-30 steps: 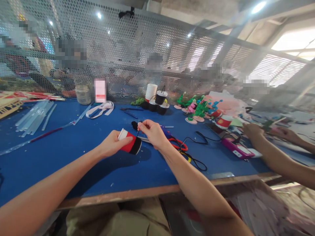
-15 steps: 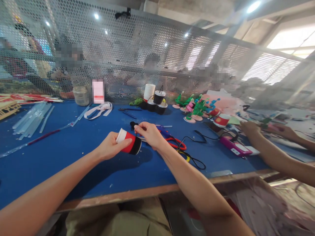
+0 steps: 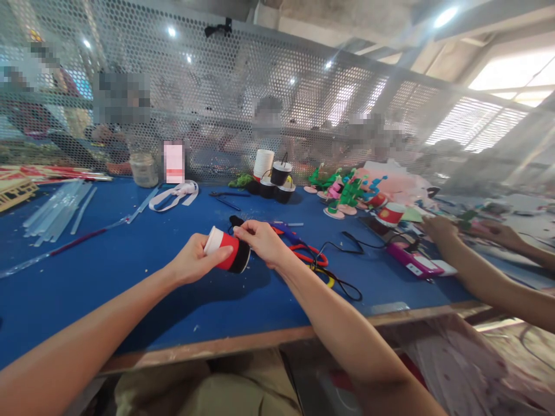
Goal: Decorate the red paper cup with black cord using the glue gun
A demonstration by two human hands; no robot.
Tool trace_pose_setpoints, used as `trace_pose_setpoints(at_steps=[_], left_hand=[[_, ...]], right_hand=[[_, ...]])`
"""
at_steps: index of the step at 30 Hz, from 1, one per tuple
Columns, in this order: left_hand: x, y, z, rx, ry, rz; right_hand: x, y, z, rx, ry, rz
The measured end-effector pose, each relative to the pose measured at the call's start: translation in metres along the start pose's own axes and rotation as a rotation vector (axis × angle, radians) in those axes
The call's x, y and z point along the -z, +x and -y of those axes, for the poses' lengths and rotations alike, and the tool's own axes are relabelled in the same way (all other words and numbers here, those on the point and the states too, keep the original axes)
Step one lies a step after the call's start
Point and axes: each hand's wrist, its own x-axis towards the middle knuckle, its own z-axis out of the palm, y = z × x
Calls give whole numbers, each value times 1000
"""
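A white paper cup (image 3: 227, 251) with a red band and a black band round its base lies tilted in my left hand (image 3: 196, 257), its rim towards the upper left. The fingers wrap round it, with the thumb along the red band. My right hand (image 3: 260, 240) is closed in a pinch just above the black band, on what looks like a thin black yarn strand; its fingertips partly hide it. Behind those fingers sits a small black bundle (image 3: 236, 221) on the blue table (image 3: 173, 312).
Red-handled scissors (image 3: 310, 254) and a black cable lie right of my hand, near a purple glue gun (image 3: 414, 260). Behind are pliers (image 3: 228, 199), stacked cups (image 3: 263, 163) and green pipe-cleaner figures (image 3: 349, 190). Glue sticks (image 3: 58, 211) lie left; another person's arm (image 3: 477, 260) reaches in right.
My right fingertips have shifted slightly left, closer to the cup. The black strand that showed between them and the cup is now harder to see. The cup stays nearly still.
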Motion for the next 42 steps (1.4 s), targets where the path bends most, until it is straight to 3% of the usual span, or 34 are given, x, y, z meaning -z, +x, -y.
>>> trace_pose_setpoints(at_steps=[16,24,26,28,31,34,38,42], left_hand=[[0,-2,-2,-35,-12,-8],[2,-1,-2,-73,-44,-79],[4,0,-2,-84,-31,-114],[6,1,-1,-90,-10,-131],[9,3,2,-82,3,-122],[11,6,4,-4,-94,-112],[13,11,4,184,-479,-77],[14,14,6,345,-661,-39]], right_hand=[[-2,1,-2,-41,-21,4],[3,4,2,-140,167,18],[8,3,6,-179,229,70],[12,1,9,-195,282,203],[15,-2,11,-132,317,353],[16,-2,10,-53,277,309],[14,0,7,44,89,221],[11,-2,5,114,-36,250]])
